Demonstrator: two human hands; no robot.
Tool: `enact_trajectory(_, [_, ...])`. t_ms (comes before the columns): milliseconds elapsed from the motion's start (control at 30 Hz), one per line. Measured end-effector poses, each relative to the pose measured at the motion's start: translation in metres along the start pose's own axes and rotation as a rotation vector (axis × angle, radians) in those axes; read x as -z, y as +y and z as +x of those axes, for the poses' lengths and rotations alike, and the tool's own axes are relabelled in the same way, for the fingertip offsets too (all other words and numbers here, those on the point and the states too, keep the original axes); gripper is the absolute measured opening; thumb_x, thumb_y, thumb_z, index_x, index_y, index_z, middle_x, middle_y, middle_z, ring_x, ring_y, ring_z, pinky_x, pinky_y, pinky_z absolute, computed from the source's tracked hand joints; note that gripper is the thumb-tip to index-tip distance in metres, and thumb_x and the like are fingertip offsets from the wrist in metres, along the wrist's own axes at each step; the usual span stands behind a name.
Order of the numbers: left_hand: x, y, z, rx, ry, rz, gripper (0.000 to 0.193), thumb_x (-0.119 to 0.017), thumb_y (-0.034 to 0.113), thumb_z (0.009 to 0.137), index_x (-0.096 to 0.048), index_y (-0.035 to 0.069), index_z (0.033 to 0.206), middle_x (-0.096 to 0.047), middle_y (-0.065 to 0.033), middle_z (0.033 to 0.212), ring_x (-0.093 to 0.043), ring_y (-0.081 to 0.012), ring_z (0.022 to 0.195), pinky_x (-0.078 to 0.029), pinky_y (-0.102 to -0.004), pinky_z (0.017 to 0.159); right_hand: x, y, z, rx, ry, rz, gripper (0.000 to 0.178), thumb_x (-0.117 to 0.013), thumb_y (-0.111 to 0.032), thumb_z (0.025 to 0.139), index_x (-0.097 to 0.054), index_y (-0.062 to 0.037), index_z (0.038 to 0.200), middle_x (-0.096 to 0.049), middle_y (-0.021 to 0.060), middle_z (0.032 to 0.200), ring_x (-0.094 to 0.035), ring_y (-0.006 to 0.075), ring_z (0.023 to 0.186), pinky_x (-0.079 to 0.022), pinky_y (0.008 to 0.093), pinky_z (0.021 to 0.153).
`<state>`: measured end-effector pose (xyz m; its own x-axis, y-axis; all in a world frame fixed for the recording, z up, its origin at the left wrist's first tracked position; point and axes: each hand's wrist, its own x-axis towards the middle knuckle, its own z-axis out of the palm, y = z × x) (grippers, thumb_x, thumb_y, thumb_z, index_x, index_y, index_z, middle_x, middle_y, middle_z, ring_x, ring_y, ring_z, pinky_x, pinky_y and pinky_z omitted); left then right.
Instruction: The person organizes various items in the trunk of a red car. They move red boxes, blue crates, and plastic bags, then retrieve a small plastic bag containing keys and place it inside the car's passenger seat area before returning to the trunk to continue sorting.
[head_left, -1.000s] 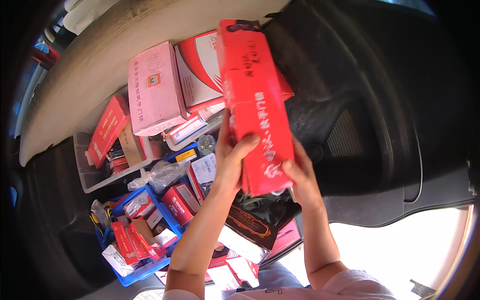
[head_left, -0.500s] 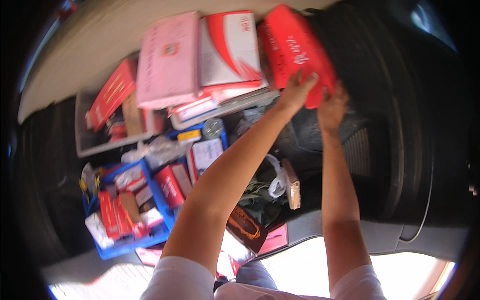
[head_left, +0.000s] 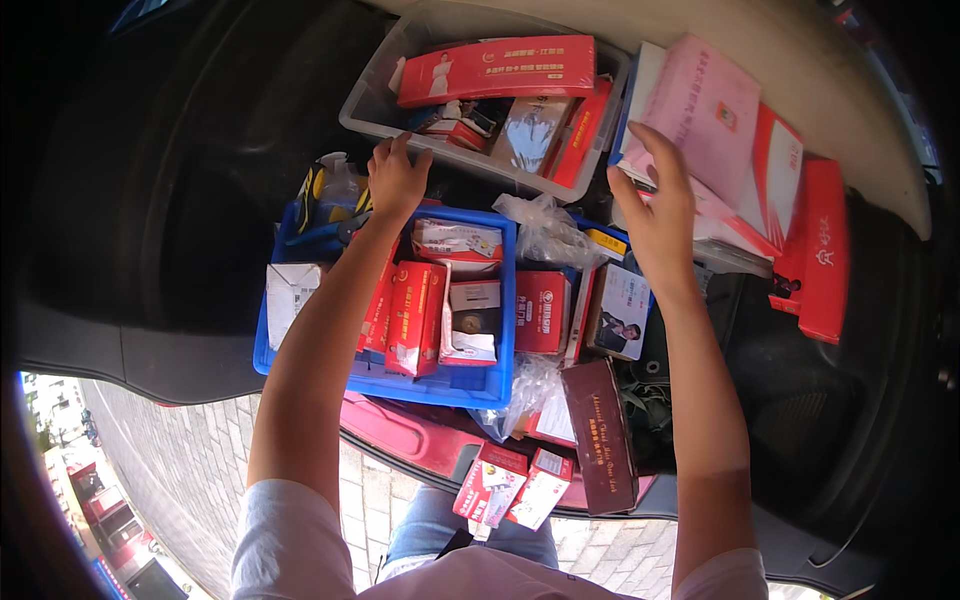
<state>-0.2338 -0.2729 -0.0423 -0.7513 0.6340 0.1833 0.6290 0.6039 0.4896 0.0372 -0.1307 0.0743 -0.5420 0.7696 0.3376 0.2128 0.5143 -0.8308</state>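
My left hand (head_left: 397, 180) is over the near left corner of a clear plastic bin (head_left: 375, 118), its fingers loosely apart and holding nothing. Inside that bin lie a long red box (head_left: 500, 68) and several smaller packages. To the right, my right hand (head_left: 658, 205) is raised with thumb and fingers spread, beside a pink box (head_left: 705, 115); I cannot tell whether it touches it. A red-and-white box (head_left: 778, 180) lies partly under the pink one. At the far right rests a long red box (head_left: 822, 255), apart from both hands.
A blue crate (head_left: 509, 310) of small red and white boxes sits under my left forearm. Crumpled clear plastic (head_left: 550, 230) lies beside it. A dark brown box (head_left: 598, 435) and two small boxes stand near the pink-red vehicle sill (head_left: 400, 422). Dark trunk lining surrounds everything.
Both hands have come off the long red box at the far right. My left hand has moved left to the clear bin, my right toward the pink box. The view has turned left.
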Motion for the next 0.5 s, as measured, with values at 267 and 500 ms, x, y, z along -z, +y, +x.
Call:
enact_trajectory(267, [-0.097, -0.064, 0.148, 1.207, 0.274, -0.597, 0.037, -0.059, 0.012, 0.080, -0.037, -0.004, 0.106, -0.052, -0.0275, 0.111, -0.059, -0.0389, 0.097, -0.052, -0.0438, 0.083, -0.239, 0.140, 0.128, -1.165, 0.102, 1.089, 0.067, -0.068, -0.024, 0.079, -0.033, -0.0047, 0.132, -0.033, 0.0208, 0.135, -0.029, 0.0325, 0.129, -0.026, 0.0453, 0.105])
enact_trajectory(500, [-0.117, -0.067, 0.172, 1.139, 0.369, -0.364, 0.026, -0.052, 0.004, 0.080, -0.037, -0.005, 0.100, -0.054, -0.0271, 0.097, -0.059, -0.0439, 0.089, -0.051, -0.0490, 0.072, -0.358, 0.200, 0.192, -1.172, 0.217, 1.103, 0.062, -0.076, -0.027, 0.073, -0.042, -0.0140, 0.123, -0.046, 0.0126, 0.124, -0.044, 0.0264, 0.114, -0.037, 0.0427, 0.097])
